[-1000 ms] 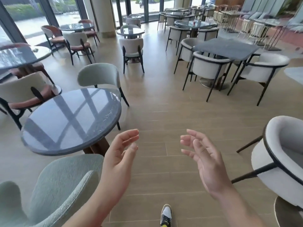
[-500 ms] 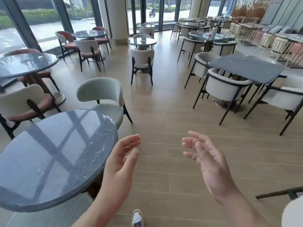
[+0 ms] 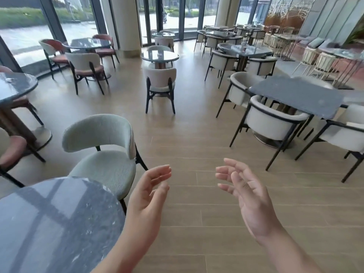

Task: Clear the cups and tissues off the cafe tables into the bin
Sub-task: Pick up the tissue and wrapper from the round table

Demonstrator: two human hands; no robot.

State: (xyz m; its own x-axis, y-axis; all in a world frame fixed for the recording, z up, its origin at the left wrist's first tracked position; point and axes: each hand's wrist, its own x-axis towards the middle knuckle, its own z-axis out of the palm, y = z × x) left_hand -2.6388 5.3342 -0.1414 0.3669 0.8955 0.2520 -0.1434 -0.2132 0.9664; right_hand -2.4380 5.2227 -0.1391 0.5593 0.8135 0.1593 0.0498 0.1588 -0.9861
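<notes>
1. Hands, head view: left hand [image 3: 146, 196] and right hand [image 3: 248, 194] are held out over the wood floor [image 3: 197, 223]. Palms face each other, fingers loosely spread and slightly curled. Neither holds anything, and they're apart, not touching.
2. Near furniture, same view: round marble table [image 3: 59, 223] at lower L, only window reflections showing on its top. Green chair [image 3: 102, 152] sits just beside it. Slate-topped square table [image 3: 295, 95] stands to the R w/ pale armchairs round it.
3. Task's things, same view:
   - Small pale item [image 3: 161, 54] on the round glass table [image 3: 160, 58] straight ahead, well apart from the hands. Cup or tissue, too small to tell.
   - Reddish cup-like thing [image 3: 245, 48] on the far square table [image 3: 250, 50].
   - Blurred bit [image 3: 8, 79] on the window-side table [image 3: 17, 85] at far L.
   - Bin not in view.
4. Progress, as a judgement: the person looks between pickups. Near tables prob. need no more work. At least 2–3 farther tables seem to have bits left, each needing a walk over, a grab, then a trip to the bin.
</notes>
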